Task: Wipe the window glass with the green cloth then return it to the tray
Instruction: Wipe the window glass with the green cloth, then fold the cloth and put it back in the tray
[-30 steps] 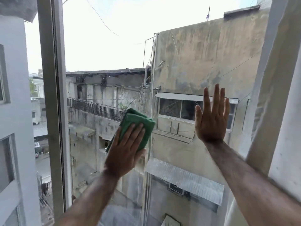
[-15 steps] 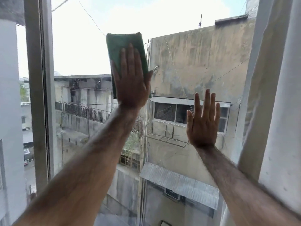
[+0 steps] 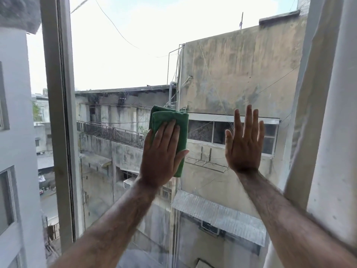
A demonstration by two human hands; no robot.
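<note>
A person's left hand [image 3: 163, 153], fingers flat, presses the folded green cloth [image 3: 174, 122] on the window glass [image 3: 116, 74], wiping mid-pane. The right hand [image 3: 244, 147] braces open-palmed at three o'clock; unwiped pane likely next, tray unseen

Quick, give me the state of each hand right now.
Left hand: open and flat, pressing the folded green cloth against the window glass, no closed grip.
Right hand: open, fingers spread, palm toward the glass, holding nothing.

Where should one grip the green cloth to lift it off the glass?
Pinch the cloth's exposed upper right folded edge, coming from above right: it lies flat on the glass, and the left hand covers its lower left part.
</note>
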